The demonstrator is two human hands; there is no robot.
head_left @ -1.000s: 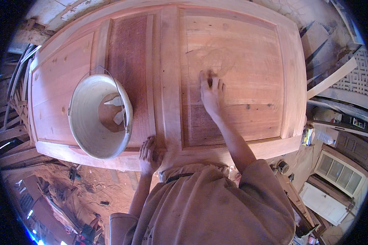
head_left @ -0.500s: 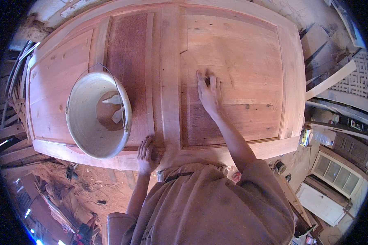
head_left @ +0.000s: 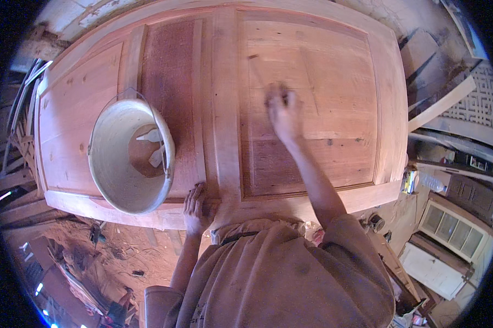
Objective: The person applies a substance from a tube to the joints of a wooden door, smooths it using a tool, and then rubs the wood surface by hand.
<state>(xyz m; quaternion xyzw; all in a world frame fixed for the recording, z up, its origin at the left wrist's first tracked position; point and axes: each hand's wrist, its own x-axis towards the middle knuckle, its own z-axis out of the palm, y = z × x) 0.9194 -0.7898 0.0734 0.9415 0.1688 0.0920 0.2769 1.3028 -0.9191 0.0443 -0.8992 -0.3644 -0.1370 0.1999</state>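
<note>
Wooden door (head_left: 227,136): lies face up beneath both hands, filling the upper and central area of the view. It is divided by rails and stiles into recessed panels, the right-hand panel (head_left: 334,71) being pale for most of its area and redder at the near end. Garment: a brown shirt (head_left: 279,273) covers the person's torso, at the near edge of the door. Floor (head_left: 153,240): reddish, scattered with loose debris, visible to the lower left.

Bucket (head_left: 107,169): whitish, with a wire handle, positioned on the left part of the door and tilted in view so that its interior is exposed. Glazed frame (head_left: 455,229): white, divided into panes, located at the right beyond the door. White panel (head_left: 433,271): just below the glazed frame.

Right hand (head_left: 286,117): over the right-hand panel, fingers bent and blurred — whether it grips an object cannot be told. Left hand (head_left: 199,210): rests on the near rail, to the right of the bucket, fingers slightly bent and thumb apart; it is not closed around anything visible.

Reddish-brown material (head_left: 140,158): at the bottom of the bucket. Pale flat pieces (head_left: 157,157): two, inside the bucket, near each other — one above the other in view.
</note>
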